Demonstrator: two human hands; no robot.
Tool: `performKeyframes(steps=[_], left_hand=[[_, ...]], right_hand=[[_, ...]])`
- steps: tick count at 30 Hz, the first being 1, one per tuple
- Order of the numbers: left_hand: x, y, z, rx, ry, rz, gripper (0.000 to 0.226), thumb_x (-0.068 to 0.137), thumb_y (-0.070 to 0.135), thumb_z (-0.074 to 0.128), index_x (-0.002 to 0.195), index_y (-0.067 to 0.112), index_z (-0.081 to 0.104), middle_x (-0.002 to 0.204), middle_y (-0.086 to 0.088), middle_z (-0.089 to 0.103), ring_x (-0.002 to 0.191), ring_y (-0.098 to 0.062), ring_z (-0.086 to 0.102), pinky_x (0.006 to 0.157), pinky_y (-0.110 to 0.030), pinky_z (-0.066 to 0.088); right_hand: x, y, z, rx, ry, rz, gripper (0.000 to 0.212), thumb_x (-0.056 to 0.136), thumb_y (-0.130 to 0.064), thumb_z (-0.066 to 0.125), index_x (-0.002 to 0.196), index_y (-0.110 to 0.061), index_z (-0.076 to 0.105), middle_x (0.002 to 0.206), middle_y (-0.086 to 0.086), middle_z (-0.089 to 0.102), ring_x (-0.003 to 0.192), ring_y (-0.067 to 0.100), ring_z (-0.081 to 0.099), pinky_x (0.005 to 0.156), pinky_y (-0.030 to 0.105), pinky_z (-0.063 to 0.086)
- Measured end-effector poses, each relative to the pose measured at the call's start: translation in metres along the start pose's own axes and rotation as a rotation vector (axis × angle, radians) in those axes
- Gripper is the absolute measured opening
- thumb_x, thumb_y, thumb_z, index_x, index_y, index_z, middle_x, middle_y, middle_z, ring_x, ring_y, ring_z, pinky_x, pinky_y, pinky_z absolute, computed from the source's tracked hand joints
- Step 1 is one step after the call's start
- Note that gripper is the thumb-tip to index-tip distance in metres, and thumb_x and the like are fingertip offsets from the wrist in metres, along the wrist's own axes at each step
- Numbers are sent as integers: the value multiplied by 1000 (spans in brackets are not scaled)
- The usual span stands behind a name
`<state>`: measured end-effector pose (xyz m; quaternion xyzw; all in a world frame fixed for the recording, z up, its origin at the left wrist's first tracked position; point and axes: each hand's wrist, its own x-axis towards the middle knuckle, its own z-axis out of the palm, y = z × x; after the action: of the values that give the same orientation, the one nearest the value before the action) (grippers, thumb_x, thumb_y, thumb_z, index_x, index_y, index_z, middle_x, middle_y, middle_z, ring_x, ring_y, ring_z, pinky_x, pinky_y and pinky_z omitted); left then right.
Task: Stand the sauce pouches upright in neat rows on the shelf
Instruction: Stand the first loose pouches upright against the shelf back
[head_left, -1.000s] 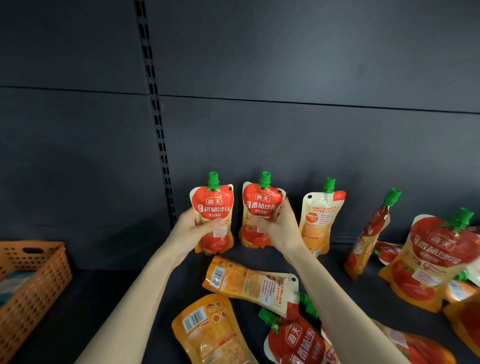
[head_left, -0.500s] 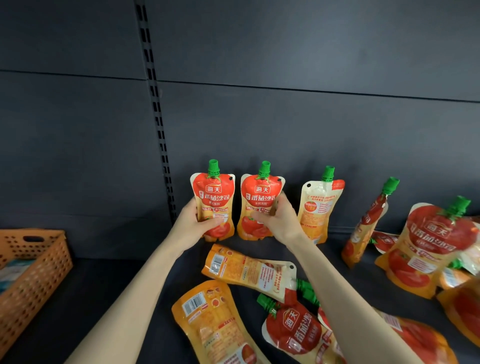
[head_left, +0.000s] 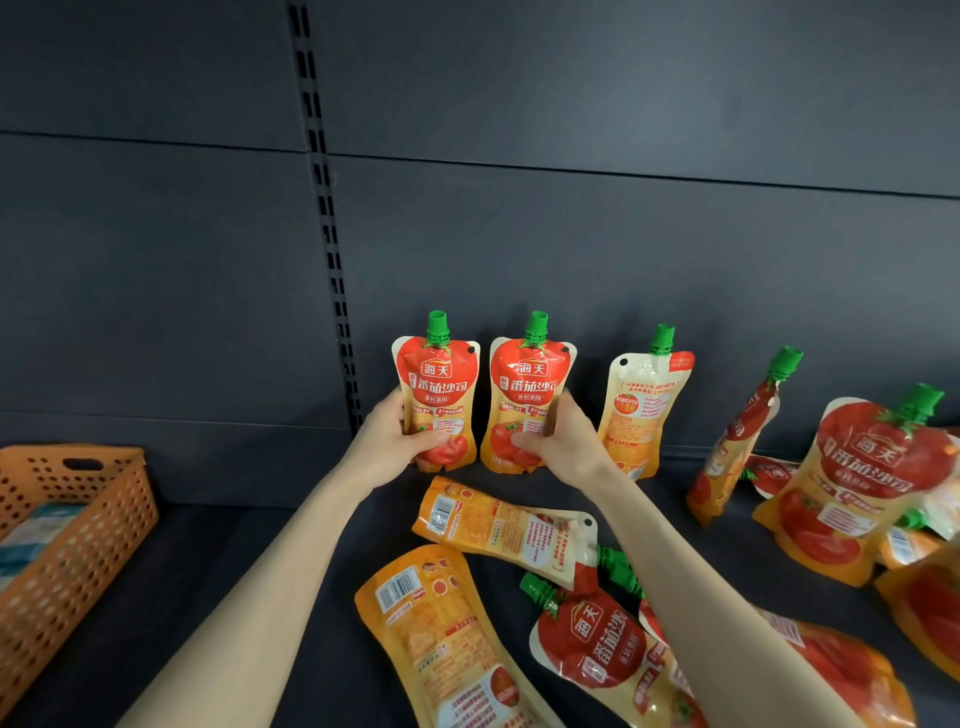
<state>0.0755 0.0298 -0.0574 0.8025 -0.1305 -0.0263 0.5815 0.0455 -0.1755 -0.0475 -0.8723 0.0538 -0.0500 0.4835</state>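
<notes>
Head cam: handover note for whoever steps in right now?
Left-hand grip holds the first pouch. Right-hand grip holds the second pouch. Both pouches are upright, side by side, fronts out, at the back of the shelf.
Done: the third pouch stands to their right, but back side out.
Left: the leaning pouch further right, the flat pouches in front, and the pile at the right.
</notes>
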Motion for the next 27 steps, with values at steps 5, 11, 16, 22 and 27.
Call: performKeyframes(steps=[5, 11, 16, 22, 27], left_hand=[[2, 1, -5, 37, -45, -17, 48, 81, 11, 69, 121, 25, 47, 114, 7, 60, 110, -12, 57, 94, -34, 48], [0, 5, -5, 42, -70, -16, 51, 82, 12, 68, 125, 23, 44, 118, 6, 57, 114, -13, 55, 95, -33, 47], [-6, -1, 0, 89, 57, -33, 55, 80, 18, 71, 127, 17, 43, 125, 0, 58, 115, -16, 55, 93, -34, 48], [-25, 4, 4, 330, 262, 53, 62, 80, 26, 72, 131, 9, 40, 130, -6, 53, 116, -18, 52, 88, -28, 43], [-55, 18, 7, 454, 432, 220, 43, 83, 24, 67, 121, 12, 52, 120, -5, 57, 111, -20, 55, 86, -33, 46]], right_hand=[[-3, -1, 2, 0, 11, 4, 57, 84, -15, 68, 132, -15, 37, 129, 3, 55, 123, 20, 52, 99, 36, 45], [-6, -5, 0, -17, 15, 17, 58, 84, -14, 68, 132, -12, 35, 131, 5, 54, 124, 22, 51, 99, 36, 44], [-12, -7, 1, -27, 62, 18, 58, 83, -13, 69, 130, -10, 34, 130, 7, 54, 123, 23, 52, 97, 35, 46], [-28, -9, 0, -44, 140, -50, 54, 87, -14, 65, 131, -8, 35, 131, 7, 54, 122, 22, 52, 93, 30, 47], [-56, -10, -5, -47, 187, -130, 49, 91, -18, 60, 134, -11, 39, 134, 3, 52, 124, 16, 49, 89, 16, 39]])
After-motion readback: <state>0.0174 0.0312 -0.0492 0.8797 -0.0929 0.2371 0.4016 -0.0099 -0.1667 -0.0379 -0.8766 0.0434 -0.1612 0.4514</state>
